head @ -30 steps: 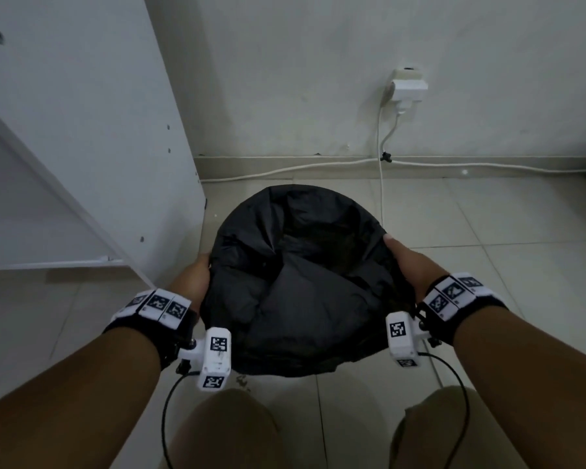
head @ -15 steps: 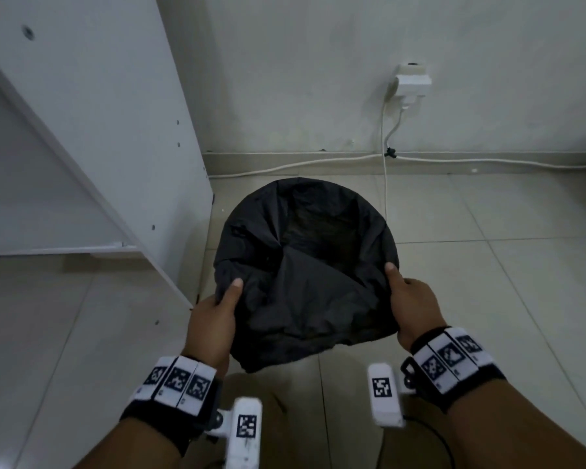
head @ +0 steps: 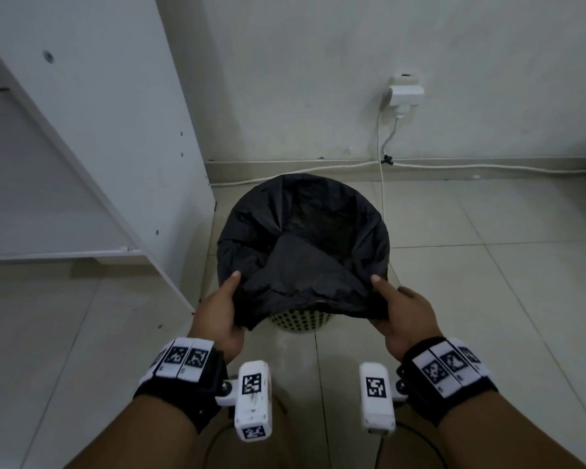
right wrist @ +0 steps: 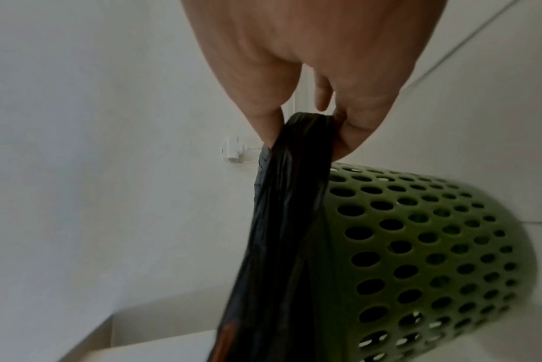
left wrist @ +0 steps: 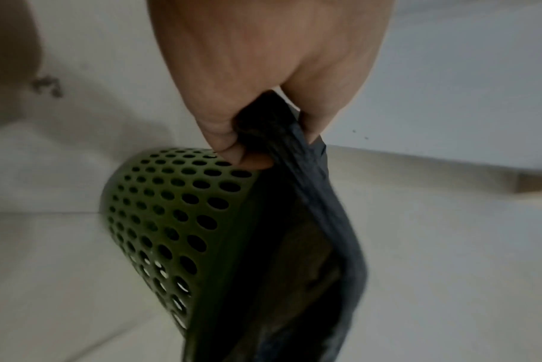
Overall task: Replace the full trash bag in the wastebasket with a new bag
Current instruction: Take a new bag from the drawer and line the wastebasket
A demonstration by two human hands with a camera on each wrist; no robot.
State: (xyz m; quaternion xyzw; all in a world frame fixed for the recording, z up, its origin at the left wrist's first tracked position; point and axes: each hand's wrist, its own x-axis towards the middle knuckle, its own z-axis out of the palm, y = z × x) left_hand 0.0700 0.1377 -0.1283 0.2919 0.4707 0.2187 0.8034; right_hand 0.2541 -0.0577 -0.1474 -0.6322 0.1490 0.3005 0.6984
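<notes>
Both forearms were extended forward and down from the bottom of the head view, each wrist wrapped in a black band with white marker tiles. The left hand (head: 219, 311) was closed on the near left edge of the black trash bag (head: 301, 252), thumb laid on top of the plastic and pointing away. The right hand (head: 403, 313) was closed on the near right edge in the same manner. The hands were held apart, one at each side of the bag's mouth.

The bag was seen draped over the rim of the green perforated wastebasket (head: 298, 319), which stood on the tiled floor (head: 487, 299) just beside a white shelf unit (head: 99, 130) and near the wall. A white plug (head: 405, 93) was fixed to the wall behind, its cable run along the skirting.

From the head view only a small strip of the basket was visible below the lifted near edge. The left wrist view showed what was hidden there: bunched plastic pinched between curled fingers (left wrist: 229, 144) and thumb, with the holed basket wall (left wrist: 170, 213) below. The right wrist view showed a gathered fold of bag (right wrist: 294, 196) clamped likewise, beside the basket wall (right wrist: 418, 232).
</notes>
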